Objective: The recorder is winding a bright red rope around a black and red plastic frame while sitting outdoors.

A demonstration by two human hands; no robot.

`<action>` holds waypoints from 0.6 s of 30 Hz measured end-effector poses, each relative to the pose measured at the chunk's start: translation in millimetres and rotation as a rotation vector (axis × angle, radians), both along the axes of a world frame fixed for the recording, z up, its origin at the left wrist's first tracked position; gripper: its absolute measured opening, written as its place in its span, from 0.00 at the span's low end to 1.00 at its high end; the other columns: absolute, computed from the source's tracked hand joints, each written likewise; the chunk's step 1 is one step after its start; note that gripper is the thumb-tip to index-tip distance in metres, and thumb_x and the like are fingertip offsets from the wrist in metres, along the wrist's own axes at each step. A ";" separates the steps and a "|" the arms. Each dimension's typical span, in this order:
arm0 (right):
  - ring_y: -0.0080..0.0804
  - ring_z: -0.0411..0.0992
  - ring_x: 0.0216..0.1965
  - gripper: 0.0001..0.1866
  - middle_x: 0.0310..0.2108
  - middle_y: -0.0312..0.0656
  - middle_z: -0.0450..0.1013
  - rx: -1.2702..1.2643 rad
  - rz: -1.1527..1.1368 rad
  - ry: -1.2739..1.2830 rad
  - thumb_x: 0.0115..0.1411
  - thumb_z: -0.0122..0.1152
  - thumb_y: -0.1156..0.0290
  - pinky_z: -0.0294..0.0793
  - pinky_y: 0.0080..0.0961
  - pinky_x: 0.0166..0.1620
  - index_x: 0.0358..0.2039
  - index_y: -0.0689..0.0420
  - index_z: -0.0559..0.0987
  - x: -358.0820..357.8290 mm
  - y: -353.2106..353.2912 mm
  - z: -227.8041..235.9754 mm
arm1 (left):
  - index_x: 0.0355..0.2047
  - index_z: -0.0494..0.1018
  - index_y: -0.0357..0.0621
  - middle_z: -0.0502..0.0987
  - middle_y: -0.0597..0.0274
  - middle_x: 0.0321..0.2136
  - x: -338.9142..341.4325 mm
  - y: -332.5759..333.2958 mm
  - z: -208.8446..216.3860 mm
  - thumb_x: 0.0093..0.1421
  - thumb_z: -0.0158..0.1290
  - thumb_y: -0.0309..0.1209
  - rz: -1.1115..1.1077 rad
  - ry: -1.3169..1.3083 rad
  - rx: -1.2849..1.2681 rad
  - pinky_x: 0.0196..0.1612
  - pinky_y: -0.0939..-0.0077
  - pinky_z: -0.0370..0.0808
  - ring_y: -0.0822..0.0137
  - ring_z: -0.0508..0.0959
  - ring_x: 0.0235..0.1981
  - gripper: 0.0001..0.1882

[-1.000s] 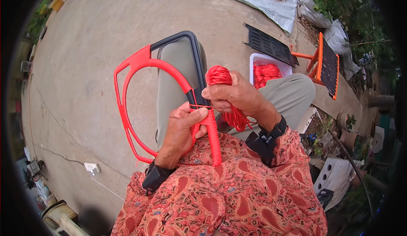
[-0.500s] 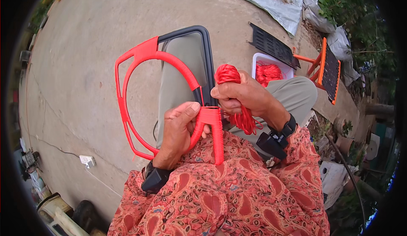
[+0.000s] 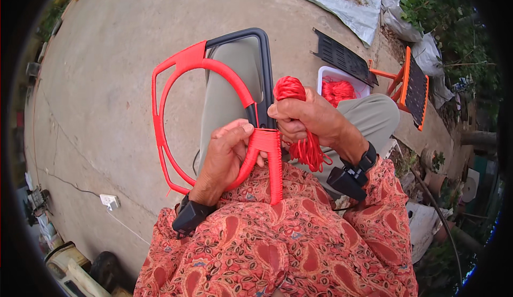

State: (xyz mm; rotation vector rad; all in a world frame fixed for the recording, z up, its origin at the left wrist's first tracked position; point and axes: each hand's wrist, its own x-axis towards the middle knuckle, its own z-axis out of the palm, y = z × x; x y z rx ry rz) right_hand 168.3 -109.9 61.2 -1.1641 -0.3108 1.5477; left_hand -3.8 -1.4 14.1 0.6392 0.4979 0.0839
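A frame [image 3: 265,56] of dark tubing, a rectangle joined to a ring, rests against my lap and knee. Red cord is wound tightly round much of it; bare dark tube shows at its upper right and on a short stretch of the ring. My left hand [image 3: 226,155] grips the ring at the wrapped joint, thumb on top of the windings. In my right hand [image 3: 312,116], closed in a fist, is a bundle of red cord [image 3: 290,88], its loops hanging out below. Fist and frame are close together, right of the joint.
A white tub [image 3: 364,90] with more red cord [image 3: 337,91] stands beyond my right knee. Near it are a black slatted panel [image 3: 346,56] and an orange-and-black folding stool [image 3: 414,88]. A white power strip [image 3: 109,201] lies on the concrete at left.
The frame has shifted slightly up and to the right, along with my left hand. My right hand still grips the cord bundle and has moved only a little.
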 end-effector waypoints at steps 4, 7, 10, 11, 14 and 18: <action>0.12 0.53 0.13 0.12 0.13 0.26 0.58 0.006 -0.002 -0.009 0.59 0.57 0.70 0.50 0.16 0.15 0.19 0.52 0.68 -0.3 -3.9 -4.1 | 0.40 0.69 0.31 0.77 0.51 0.28 7.7 -3.4 17.6 0.66 0.46 0.37 0.087 0.020 -0.064 0.22 0.75 0.78 0.63 0.79 0.22 0.17; 0.12 0.53 0.13 0.12 0.13 0.26 0.59 0.017 0.004 0.013 0.60 0.57 0.70 0.50 0.16 0.16 0.19 0.52 0.68 0.5 -3.5 -3.7 | 0.40 0.70 0.31 0.78 0.54 0.28 10.7 -4.9 17.2 0.65 0.48 0.35 0.024 0.012 -0.049 0.20 0.79 0.76 0.67 0.77 0.20 0.16; 0.12 0.53 0.13 0.13 0.13 0.26 0.59 0.014 -0.012 0.005 0.60 0.57 0.70 0.50 0.16 0.15 0.19 0.51 0.68 -0.6 -1.1 -0.6 | 0.39 0.71 0.32 0.78 0.56 0.27 13.7 -6.0 13.2 0.63 0.52 0.31 -0.026 0.024 0.003 0.15 0.84 0.70 0.73 0.75 0.18 0.12; 0.14 0.54 0.12 0.14 0.11 0.27 0.58 -0.002 -0.020 -0.015 0.60 0.56 0.71 0.51 0.17 0.15 0.17 0.53 0.67 -1.2 0.6 1.6 | 0.38 0.71 0.33 0.78 0.57 0.27 14.4 -6.7 12.5 0.62 0.54 0.29 -0.031 0.038 0.026 0.13 0.86 0.67 0.75 0.74 0.17 0.10; 0.14 0.54 0.12 0.14 0.11 0.27 0.58 -0.010 -0.018 -0.029 0.59 0.56 0.71 0.51 0.17 0.15 0.17 0.53 0.68 -0.7 -0.9 0.7 | 0.41 0.72 0.35 0.76 0.62 0.25 15.7 -9.8 12.7 0.59 0.55 0.27 -0.034 0.063 0.054 0.12 0.86 0.62 0.78 0.70 0.14 0.11; 0.13 0.54 0.13 0.12 0.13 0.26 0.59 0.003 0.019 -0.038 0.58 0.58 0.71 0.50 0.17 0.16 0.19 0.52 0.68 3.1 -1.7 0.0 | 0.41 0.72 0.35 0.76 0.63 0.25 17.1 -12.1 16.4 0.59 0.55 0.27 -0.036 0.076 0.061 0.12 0.86 0.62 0.78 0.70 0.15 0.11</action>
